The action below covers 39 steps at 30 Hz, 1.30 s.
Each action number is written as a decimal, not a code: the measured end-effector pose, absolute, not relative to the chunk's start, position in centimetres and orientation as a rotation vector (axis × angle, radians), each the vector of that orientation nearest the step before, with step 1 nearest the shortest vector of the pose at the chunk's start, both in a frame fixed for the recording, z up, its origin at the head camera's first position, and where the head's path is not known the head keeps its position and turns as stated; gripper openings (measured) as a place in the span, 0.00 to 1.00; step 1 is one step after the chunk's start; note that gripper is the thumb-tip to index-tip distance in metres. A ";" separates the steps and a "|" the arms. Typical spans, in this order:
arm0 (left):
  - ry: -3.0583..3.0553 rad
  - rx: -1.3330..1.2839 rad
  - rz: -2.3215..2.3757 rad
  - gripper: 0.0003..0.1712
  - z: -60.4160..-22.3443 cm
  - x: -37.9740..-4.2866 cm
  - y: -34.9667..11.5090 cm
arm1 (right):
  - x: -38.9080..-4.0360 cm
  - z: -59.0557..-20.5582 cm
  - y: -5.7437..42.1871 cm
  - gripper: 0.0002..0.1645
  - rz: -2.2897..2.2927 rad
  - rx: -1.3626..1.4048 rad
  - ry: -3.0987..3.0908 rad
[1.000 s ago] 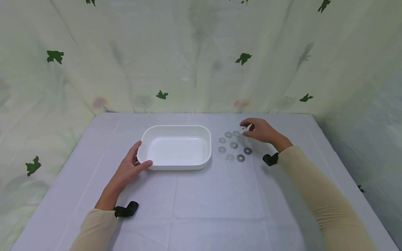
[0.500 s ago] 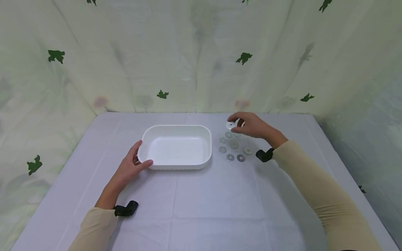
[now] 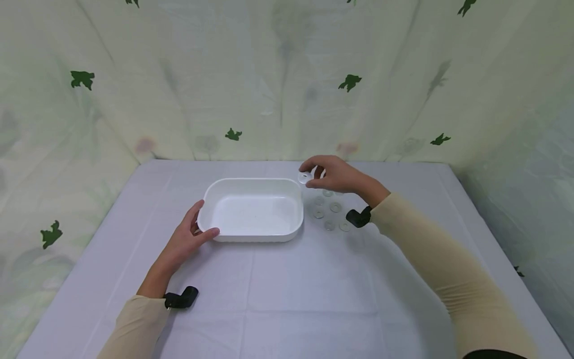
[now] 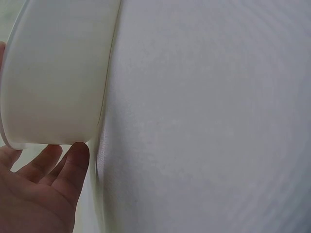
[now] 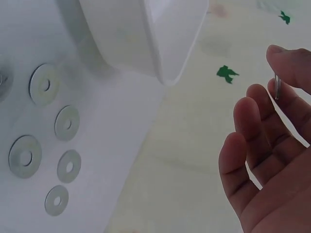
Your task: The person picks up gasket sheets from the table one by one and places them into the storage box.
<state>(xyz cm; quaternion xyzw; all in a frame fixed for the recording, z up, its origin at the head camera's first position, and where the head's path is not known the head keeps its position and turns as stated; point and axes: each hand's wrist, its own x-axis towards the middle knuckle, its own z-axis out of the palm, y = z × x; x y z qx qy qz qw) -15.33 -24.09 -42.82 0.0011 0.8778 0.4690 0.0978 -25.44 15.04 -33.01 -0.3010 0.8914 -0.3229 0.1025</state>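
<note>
A white oblong plastic tub (image 3: pixel 251 238) with rounded corners stands on the table. My left hand (image 3: pixel 184 240) holds its left end, thumb over the front corner of the rim and fingers against the outer wall. In the left wrist view, fingertips touch the end wall of the tub (image 4: pixel 58 97). Beyond the tub's back right corner, my right hand (image 3: pixel 334 174) pinches a flat metal washer (image 3: pixel 304 177) between thumb and index finger. The right wrist view shows that washer (image 5: pixel 277 88) edge-on, the other fingers loosely bent.
Several loose washers (image 3: pixel 335 207) lie on the white tablecloth (image 3: pixel 309 284) right of the tub, some partly under the right hand in the head view. A pale curtain (image 3: pixel 278 89) with green patches hangs behind the table's back edge.
My right hand has carried the washer leftward from above the loose washers to beside the tub's back right corner. My left hand has stayed on the tub.
</note>
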 end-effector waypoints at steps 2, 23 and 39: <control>2.599 0.004 1.387 0.59 -42.8 -15.3 -24.1 | -25.4 -32.9 14.3 0.24 -0.965 -0.901 2.607; 2.624 0.004 1.353 0.59 -42.9 -15.0 -24.4 | -25.2 -33.8 7.5 0.24 -1.025 -0.992 2.431; 2.616 -0.005 1.372 0.59 -42.9 -15.0 -24.2 | -25.7 -35.2 5.0 0.22 -1.035 -0.980 2.402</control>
